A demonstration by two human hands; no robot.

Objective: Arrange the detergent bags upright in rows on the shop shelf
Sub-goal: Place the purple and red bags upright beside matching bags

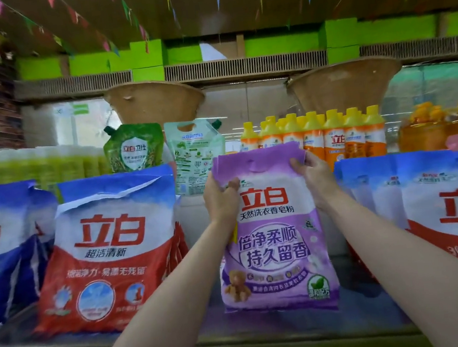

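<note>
A purple detergent bag [275,247] stands upright in the middle of the shelf [183,339], in the gap between other bags. My left hand [220,199] grips its upper left edge. My right hand [311,174] pinches its top right corner. To the left leans a red, white and blue detergent bag [108,251], with more blue bags [1,248] beyond it. A stack of red and blue bags [435,208] stands on the right.
Behind the bags stand a green pouch [132,148], a pale green refill pouch [195,157], and several orange bottles with yellow caps [320,135]. Two brown basket-like cones [346,87] hang above. The shelf's front edge runs across the bottom.
</note>
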